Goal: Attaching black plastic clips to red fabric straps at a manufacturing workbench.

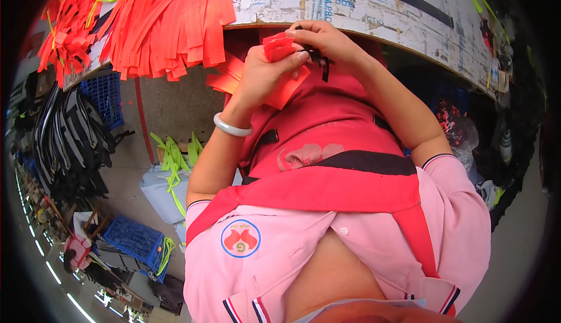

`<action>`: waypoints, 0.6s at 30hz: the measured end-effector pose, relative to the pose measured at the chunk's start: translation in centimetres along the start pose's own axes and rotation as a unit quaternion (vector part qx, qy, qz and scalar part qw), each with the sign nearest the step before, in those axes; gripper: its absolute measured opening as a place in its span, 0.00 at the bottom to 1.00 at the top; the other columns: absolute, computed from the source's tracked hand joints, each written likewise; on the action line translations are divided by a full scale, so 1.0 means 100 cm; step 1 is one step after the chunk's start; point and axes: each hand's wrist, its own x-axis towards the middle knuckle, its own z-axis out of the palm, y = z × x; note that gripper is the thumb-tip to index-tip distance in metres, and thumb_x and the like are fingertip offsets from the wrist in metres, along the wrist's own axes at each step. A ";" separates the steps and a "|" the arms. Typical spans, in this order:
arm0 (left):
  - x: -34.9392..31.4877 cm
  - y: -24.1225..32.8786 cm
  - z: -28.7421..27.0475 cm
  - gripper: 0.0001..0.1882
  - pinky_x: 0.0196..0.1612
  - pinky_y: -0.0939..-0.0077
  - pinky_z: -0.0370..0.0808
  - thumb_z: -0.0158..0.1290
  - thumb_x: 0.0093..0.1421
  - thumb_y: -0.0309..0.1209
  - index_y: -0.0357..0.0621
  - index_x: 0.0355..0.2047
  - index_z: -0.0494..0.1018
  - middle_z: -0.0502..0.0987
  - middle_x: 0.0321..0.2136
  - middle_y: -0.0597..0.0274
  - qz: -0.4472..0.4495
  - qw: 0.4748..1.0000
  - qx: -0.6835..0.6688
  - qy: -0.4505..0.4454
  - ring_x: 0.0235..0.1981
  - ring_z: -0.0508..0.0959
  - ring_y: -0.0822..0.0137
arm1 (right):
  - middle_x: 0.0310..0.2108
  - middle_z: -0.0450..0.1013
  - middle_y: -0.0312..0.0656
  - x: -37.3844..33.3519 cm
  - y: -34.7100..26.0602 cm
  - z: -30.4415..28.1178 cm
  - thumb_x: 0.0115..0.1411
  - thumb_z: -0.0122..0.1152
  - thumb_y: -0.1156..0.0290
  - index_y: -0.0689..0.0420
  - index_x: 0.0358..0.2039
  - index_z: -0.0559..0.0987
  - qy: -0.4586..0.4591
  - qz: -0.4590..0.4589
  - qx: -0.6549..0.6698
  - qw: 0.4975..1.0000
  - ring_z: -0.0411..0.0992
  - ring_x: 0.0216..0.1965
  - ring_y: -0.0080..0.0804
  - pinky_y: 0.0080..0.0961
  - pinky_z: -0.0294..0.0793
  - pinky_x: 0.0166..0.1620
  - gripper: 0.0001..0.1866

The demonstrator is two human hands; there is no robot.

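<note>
My left hand (257, 73) is closed round a small bundle of bright orange-red fabric strips (285, 94). Their short ends poke out above its thumb, and the longer ends hang below over my apron. Close against it, my right hand (330, 41) has its fingers bent in a pinch at the top of the bundle. Thin black straps (323, 66) dangle between the two hands, under the right fingers. Exactly what the right fingertips grip is partly hidden. Both hands are just in front of the table edge.
The worn, taped table (274, 8) spans the far side. A large heap of orange-red strips (175, 22) hangs over its edge at left. Black and grey straps (70, 142) hang farther left. Blue crates (131, 241) and yellow-green strips (172, 156) are lower left.
</note>
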 end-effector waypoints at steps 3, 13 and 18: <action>-0.005 0.000 -0.007 0.06 0.29 0.83 0.69 0.57 0.59 0.26 0.36 0.35 0.76 0.76 0.24 0.65 0.007 0.992 -0.124 0.002 0.24 0.72 0.78 | 0.22 0.71 0.32 -0.004 0.004 -0.011 0.64 0.53 0.58 0.59 0.35 0.76 -0.127 0.095 0.099 0.982 0.63 0.17 0.12 0.09 0.56 0.15 0.15; -0.019 0.001 -0.011 0.07 0.29 0.84 0.69 0.55 0.60 0.26 0.34 0.36 0.76 0.74 0.23 0.67 0.027 0.995 -0.085 0.036 0.24 0.72 0.77 | 0.18 0.63 0.29 -0.007 0.019 -0.017 0.65 0.54 0.59 0.52 0.25 0.67 -0.095 0.059 0.253 0.961 0.56 0.12 0.12 0.10 0.50 0.12 0.15; -0.022 0.003 -0.011 0.08 0.29 0.83 0.70 0.56 0.60 0.25 0.34 0.37 0.76 0.75 0.24 0.66 0.057 0.992 -0.093 0.058 0.24 0.72 0.77 | 0.16 0.60 0.27 -0.013 0.017 -0.018 0.66 0.50 0.54 0.55 0.33 0.72 -0.107 0.092 0.254 0.957 0.52 0.12 0.10 0.11 0.48 0.13 0.16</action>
